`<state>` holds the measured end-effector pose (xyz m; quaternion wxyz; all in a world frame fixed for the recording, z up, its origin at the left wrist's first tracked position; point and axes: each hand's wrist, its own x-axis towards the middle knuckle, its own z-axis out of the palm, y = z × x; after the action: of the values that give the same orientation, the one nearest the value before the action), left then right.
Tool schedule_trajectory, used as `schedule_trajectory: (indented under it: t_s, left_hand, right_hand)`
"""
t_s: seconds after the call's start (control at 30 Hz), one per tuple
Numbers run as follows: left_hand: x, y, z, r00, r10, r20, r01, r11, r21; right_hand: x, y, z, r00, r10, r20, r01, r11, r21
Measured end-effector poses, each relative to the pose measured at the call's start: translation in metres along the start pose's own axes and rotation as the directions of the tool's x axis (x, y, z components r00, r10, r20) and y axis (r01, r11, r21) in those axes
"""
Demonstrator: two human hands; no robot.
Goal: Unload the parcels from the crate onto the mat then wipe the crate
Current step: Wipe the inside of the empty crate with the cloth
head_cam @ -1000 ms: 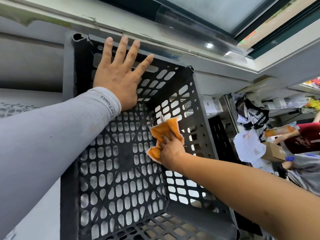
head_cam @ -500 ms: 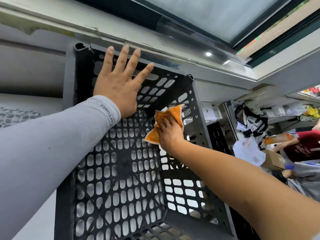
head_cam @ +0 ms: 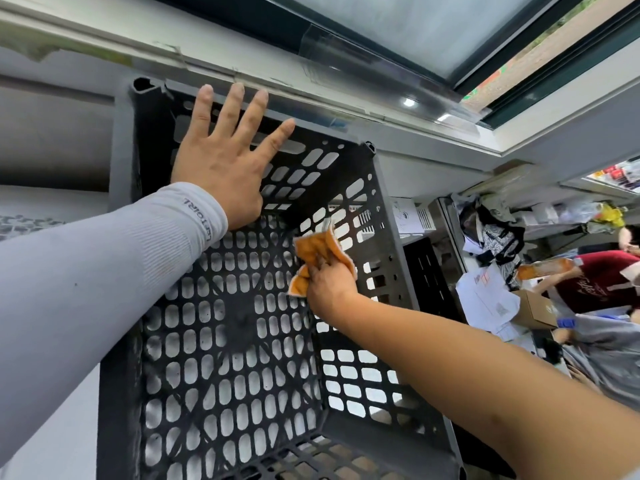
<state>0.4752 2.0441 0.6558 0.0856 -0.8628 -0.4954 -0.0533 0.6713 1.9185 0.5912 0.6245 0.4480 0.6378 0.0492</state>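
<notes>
Dark perforated crate standing tilted on side, open interior facing camera, nothing lying inside. Left hand, grey sleeve on arm, lying flat with fingers spread, pressing against crate's far wall near top rim. Right hand gripping bunched orange cloth, holding it against inner corner where base meets right wall. Parcels and papers lying well apart at right.

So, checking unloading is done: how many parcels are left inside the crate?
0. The crate holds only the right hand with the cloth; its near corner is out of frame.
</notes>
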Motion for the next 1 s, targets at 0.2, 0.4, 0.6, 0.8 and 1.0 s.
schedule_trajectory:
  t_s: [0.2, 0.4, 0.6, 0.8, 1.0]
  left_hand:
    - [0.0, 0.001, -0.004, 1.0, -0.003, 0.02, 0.003, 1.0, 0.008]
    - [0.0, 0.002, -0.004, 1.0, -0.004, 0.019, 0.004, 1.0, 0.001]
    - [0.001, 0.002, -0.001, 1.0, -0.003, 0.008, 0.003, 1.0, 0.016]
    - [0.001, 0.002, -0.001, 1.0, -0.011, 0.001, 0.011, 1.0, 0.02]
    - [0.001, 0.002, 0.001, 1.0, -0.007, -0.018, 0.007, 1.0, 0.006]
  right_hand:
    - [-0.064, -0.038, 0.026, 0.982, -0.178, -0.07, 0.188, 0.962, 0.198]
    - [-0.05, -0.035, 0.04, 0.992, -0.111, 0.054, 0.115, 0.99, -0.086]
    - [-0.031, -0.015, 0.021, 0.996, -0.088, 0.014, 0.089, 0.99, -0.106]
    - [-0.028, 0.01, 0.01, 0.998, -0.053, -0.045, 0.053, 0.999, 0.006]
    - [0.004, 0.049, -0.026, 0.98, 0.155, -0.122, -0.145, 0.986, 0.083]
